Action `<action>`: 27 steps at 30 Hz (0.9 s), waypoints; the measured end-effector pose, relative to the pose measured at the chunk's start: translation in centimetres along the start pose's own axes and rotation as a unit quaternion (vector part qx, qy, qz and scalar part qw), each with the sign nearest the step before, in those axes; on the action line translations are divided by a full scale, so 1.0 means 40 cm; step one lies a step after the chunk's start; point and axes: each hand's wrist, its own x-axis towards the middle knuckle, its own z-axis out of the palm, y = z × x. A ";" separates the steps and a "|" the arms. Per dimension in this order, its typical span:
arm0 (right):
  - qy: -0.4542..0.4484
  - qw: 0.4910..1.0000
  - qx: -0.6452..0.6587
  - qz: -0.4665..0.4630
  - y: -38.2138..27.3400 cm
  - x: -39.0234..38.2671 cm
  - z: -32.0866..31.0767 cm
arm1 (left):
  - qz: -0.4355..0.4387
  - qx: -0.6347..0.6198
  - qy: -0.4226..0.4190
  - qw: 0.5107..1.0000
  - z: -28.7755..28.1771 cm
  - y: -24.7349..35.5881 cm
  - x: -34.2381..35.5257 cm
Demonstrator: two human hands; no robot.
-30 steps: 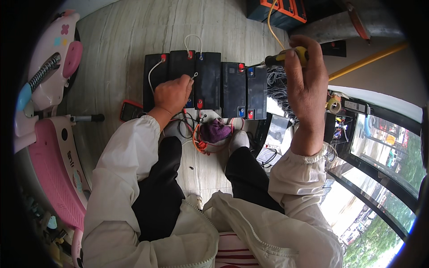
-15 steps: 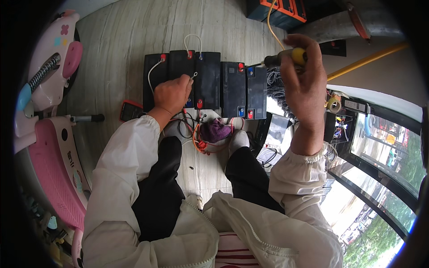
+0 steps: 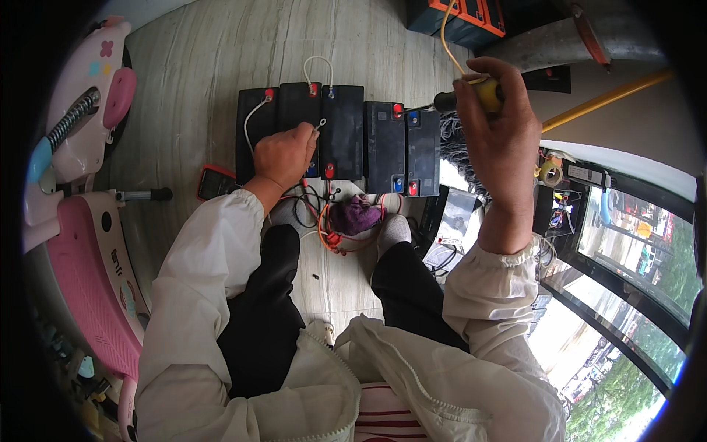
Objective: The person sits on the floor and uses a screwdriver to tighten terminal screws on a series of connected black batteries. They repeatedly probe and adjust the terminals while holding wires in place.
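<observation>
Several black batteries (image 3: 342,132) with red and blue terminals sit side by side on the floor, some linked by short white wires (image 3: 319,59). My left hand (image 3: 283,158) rests over the second battery, closed on a white wire whose ring lug (image 3: 322,123) sticks out beyond the fingers. My right hand (image 3: 501,136) grips a yellow-and-black screwdriver (image 3: 446,101); its shaft reaches a red terminal (image 3: 398,110) on the fourth battery. Below the batteries lie red and black cables (image 3: 328,221) and a purple cloth (image 3: 356,214) between my feet.
A pink-and-white scooter (image 3: 88,272) is at the left, beside a red-and-black meter (image 3: 215,182). Orange-topped batteries (image 3: 456,22), a grey mop head (image 3: 465,169) and a yellow pole (image 3: 611,97) are at the right, with tape (image 3: 551,171) and a glass front (image 3: 637,243).
My right hand's fingers have shifted and rolled around the screwdriver handle, with the thumb now farther left. My left hand and the batteries have stayed put.
</observation>
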 end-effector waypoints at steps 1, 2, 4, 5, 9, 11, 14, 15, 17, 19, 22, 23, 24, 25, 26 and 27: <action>0.000 0.998 -0.063 -0.013 0.001 0.003 -0.001 | 0.000 -0.001 0.000 1.000 -0.001 -0.001 0.000; -0.008 0.996 -0.089 0.018 -0.006 0.005 -0.005 | 0.001 -0.002 0.000 1.000 -0.001 -0.002 -0.001; -0.023 0.987 -0.140 0.079 -0.024 0.011 -0.014 | -0.002 0.004 -0.006 1.000 0.002 -0.009 -0.005; -0.024 0.992 -0.103 0.068 -0.018 0.009 -0.012 | -0.004 0.007 -0.009 1.000 0.003 -0.012 -0.008; -0.032 0.998 0.047 0.038 -0.005 -0.002 -0.016 | -0.001 0.007 -0.007 1.000 0.005 -0.005 -0.003; -0.007 0.992 0.122 0.004 -0.005 -0.004 0.000 | 0.002 0.003 -0.004 1.000 0.007 -0.001 0.001; -0.037 0.998 -0.037 0.017 -0.011 0.004 -0.008 | 0.001 0.005 -0.004 1.000 -0.003 -0.005 -0.003; -0.035 0.998 -0.054 0.029 -0.011 0.005 -0.009 | 0.002 0.007 -0.004 1.000 -0.002 -0.006 -0.004; -0.032 0.994 -0.086 0.054 -0.008 0.006 -0.008 | 0.003 0.011 -0.003 1.000 0.000 -0.011 -0.007; -0.011 0.999 -0.003 0.033 0.010 0.004 -0.008 | 0.004 0.007 -0.005 1.000 0.000 -0.004 -0.002; -0.008 0.993 0.112 0.032 -0.003 -0.002 0.001 | 0.001 0.005 -0.008 1.000 0.003 -0.004 -0.002; -0.012 0.988 0.148 0.038 -0.010 -0.003 0.004 | 0.000 0.004 -0.009 1.000 0.005 -0.004 -0.003; -0.018 0.996 0.082 0.024 -0.008 -0.001 0.001 | 0.000 0.002 -0.007 1.000 0.002 -0.004 -0.002; -0.024 1.000 0.016 0.010 -0.004 0.002 -0.004 | 0.001 -0.001 -0.004 1.000 0.000 -0.004 0.000; -0.030 0.998 -0.051 -0.003 -0.001 0.004 -0.007 | 0.002 -0.003 -0.001 1.000 -0.003 -0.003 0.001; -0.029 0.998 -0.059 0.016 -0.003 0.006 -0.008 | -0.001 0.001 -0.006 1.000 -0.001 -0.006 -0.001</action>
